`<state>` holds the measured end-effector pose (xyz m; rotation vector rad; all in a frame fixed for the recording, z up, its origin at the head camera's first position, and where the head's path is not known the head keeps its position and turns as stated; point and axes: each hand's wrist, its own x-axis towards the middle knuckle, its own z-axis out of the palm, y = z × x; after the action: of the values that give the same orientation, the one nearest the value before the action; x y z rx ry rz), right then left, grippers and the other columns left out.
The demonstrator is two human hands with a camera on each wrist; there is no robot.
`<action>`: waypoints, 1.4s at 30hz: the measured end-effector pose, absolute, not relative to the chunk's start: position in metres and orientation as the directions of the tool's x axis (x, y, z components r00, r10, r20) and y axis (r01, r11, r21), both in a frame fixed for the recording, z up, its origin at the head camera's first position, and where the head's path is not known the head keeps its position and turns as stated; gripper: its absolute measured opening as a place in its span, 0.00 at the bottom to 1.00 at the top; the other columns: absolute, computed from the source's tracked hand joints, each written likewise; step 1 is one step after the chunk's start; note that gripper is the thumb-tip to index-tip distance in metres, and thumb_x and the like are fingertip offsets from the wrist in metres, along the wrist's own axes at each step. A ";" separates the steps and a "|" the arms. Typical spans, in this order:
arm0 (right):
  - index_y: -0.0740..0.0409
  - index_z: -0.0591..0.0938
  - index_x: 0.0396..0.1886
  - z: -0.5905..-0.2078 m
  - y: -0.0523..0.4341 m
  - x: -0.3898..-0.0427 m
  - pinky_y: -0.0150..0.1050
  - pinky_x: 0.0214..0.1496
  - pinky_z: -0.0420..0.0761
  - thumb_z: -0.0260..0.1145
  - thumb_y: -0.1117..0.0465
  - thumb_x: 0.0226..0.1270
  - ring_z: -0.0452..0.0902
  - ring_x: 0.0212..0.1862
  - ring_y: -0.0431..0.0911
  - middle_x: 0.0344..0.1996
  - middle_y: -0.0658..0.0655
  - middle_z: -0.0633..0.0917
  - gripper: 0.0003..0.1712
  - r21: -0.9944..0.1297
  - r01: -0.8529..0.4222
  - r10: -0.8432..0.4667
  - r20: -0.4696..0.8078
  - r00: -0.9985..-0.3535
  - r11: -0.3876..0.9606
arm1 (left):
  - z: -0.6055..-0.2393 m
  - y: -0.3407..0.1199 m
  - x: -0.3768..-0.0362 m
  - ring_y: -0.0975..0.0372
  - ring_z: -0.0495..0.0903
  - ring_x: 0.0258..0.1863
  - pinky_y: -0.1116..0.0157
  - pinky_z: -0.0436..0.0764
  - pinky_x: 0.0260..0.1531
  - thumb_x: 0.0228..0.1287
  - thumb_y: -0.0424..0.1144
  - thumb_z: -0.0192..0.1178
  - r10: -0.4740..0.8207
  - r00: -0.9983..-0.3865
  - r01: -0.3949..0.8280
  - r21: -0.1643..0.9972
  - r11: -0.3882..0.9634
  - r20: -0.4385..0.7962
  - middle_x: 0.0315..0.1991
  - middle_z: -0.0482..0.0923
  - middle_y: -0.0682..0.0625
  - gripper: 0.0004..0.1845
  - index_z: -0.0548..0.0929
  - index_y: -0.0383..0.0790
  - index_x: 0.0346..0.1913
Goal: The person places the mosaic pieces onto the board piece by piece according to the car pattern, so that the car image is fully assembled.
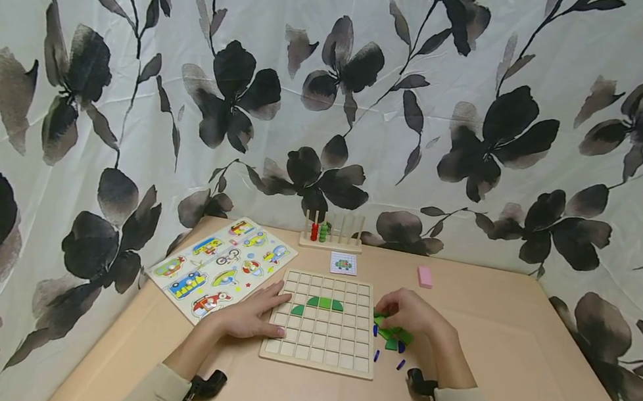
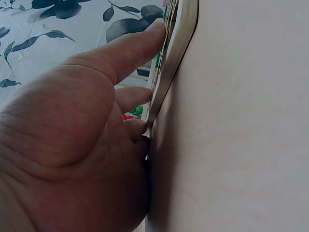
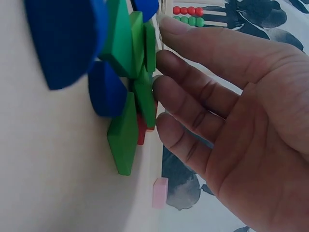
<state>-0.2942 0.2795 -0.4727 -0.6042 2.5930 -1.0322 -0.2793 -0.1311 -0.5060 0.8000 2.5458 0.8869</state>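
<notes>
A wooden grid board (image 1: 317,342) lies on the table with several green pieces (image 1: 324,303) in its cells. My left hand (image 1: 249,311) rests at the board's left edge, its fingers extended and its thumb on the near left part. In the left wrist view, the thumb (image 2: 130,50) lies against the board's rim (image 2: 181,38). To the right of the board, my right hand (image 1: 412,313) is over a pile of green blocks (image 1: 395,335). In the right wrist view its loosely bent fingers (image 3: 186,101) are at the green blocks (image 3: 123,137); no piece shows pinched.
Small blue pieces (image 1: 401,364) lie near the pile. Behind the board are a pattern card (image 1: 343,264), a bead-and-peg rack (image 1: 330,244) and a pink block (image 1: 424,277). A colourful vehicle picture board (image 1: 224,269) lies at the left. Floral cloth (image 1: 412,138) hangs behind the table.
</notes>
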 end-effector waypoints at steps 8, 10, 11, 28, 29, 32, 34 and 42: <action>0.59 0.90 0.40 -0.474 0.276 -0.294 0.35 0.39 0.80 0.77 0.69 0.61 0.76 0.38 0.46 0.37 0.55 0.88 0.08 -0.650 -0.288 -0.459 -0.105 -0.882 0.704 | -0.507 -0.131 -0.281 0.44 0.37 0.85 0.39 0.42 0.82 0.67 0.61 0.66 0.597 -0.793 0.391 0.649 0.652 -0.122 0.87 0.38 0.43 0.47 0.61 0.48 0.82; 0.58 0.90 0.40 -0.473 0.275 -0.294 0.35 0.39 0.80 0.77 0.69 0.60 0.76 0.38 0.46 0.37 0.54 0.88 0.08 -0.638 -0.281 -0.445 -0.110 -0.889 0.717 | -0.507 -0.131 -0.281 0.44 0.37 0.85 0.39 0.43 0.82 0.67 0.61 0.66 0.597 -0.793 0.391 0.650 0.652 -0.122 0.87 0.38 0.43 0.47 0.61 0.48 0.82; 0.58 0.90 0.39 -0.473 0.275 -0.294 0.36 0.39 0.80 0.77 0.69 0.60 0.76 0.38 0.46 0.37 0.54 0.87 0.08 -0.633 -0.282 -0.443 -0.109 -0.890 0.721 | -0.507 -0.131 -0.281 0.44 0.37 0.85 0.38 0.43 0.82 0.67 0.61 0.66 0.598 -0.792 0.391 0.650 0.652 -0.123 0.87 0.38 0.43 0.47 0.61 0.48 0.82; 0.54 0.89 0.36 -0.473 0.270 -0.292 0.39 0.39 0.80 0.75 0.71 0.61 0.75 0.39 0.47 0.35 0.52 0.85 0.08 -0.609 -0.261 -0.422 -0.135 -0.897 0.749 | -0.506 -0.131 -0.280 0.44 0.37 0.85 0.38 0.43 0.82 0.67 0.61 0.66 0.605 -0.788 0.400 0.646 0.650 -0.120 0.87 0.38 0.43 0.47 0.61 0.47 0.83; 0.55 0.89 0.37 -0.473 0.270 -0.292 0.39 0.39 0.80 0.75 0.71 0.61 0.75 0.39 0.47 0.35 0.51 0.85 0.08 -0.607 -0.263 -0.424 -0.137 -0.895 0.750 | -0.506 -0.131 -0.280 0.44 0.37 0.85 0.38 0.44 0.82 0.67 0.61 0.66 0.604 -0.788 0.400 0.646 0.650 -0.120 0.87 0.38 0.43 0.47 0.61 0.47 0.83; 0.55 0.89 0.37 -0.473 0.270 -0.292 0.39 0.40 0.81 0.75 0.72 0.62 0.75 0.39 0.47 0.35 0.51 0.84 0.09 -0.603 -0.267 -0.431 -0.143 -0.891 0.752 | -0.506 -0.131 -0.280 0.44 0.37 0.85 0.38 0.44 0.82 0.67 0.61 0.66 0.603 -0.788 0.399 0.646 0.651 -0.121 0.87 0.38 0.43 0.47 0.61 0.48 0.83; 0.55 0.89 0.37 -0.473 0.270 -0.292 0.40 0.40 0.80 0.74 0.72 0.62 0.75 0.39 0.47 0.35 0.51 0.84 0.08 -0.599 -0.269 -0.434 -0.146 -0.889 0.754 | -0.505 -0.131 -0.280 0.44 0.37 0.85 0.38 0.44 0.82 0.67 0.61 0.66 0.604 -0.788 0.399 0.647 0.650 -0.121 0.87 0.38 0.43 0.47 0.61 0.48 0.83; 0.54 0.88 0.36 -0.474 0.270 -0.292 0.41 0.43 0.79 0.75 0.70 0.62 0.75 0.41 0.47 0.35 0.50 0.83 0.08 -0.583 -0.277 -0.441 -0.158 -0.883 0.764 | -0.506 -0.131 -0.279 0.43 0.38 0.85 0.38 0.44 0.81 0.67 0.60 0.67 0.606 -0.787 0.399 0.655 0.642 -0.115 0.86 0.38 0.42 0.46 0.61 0.47 0.82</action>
<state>-0.2918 0.2701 -0.4739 -0.5573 2.6739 -0.8186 -0.2789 -0.1306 -0.5056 0.8041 2.5402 0.8989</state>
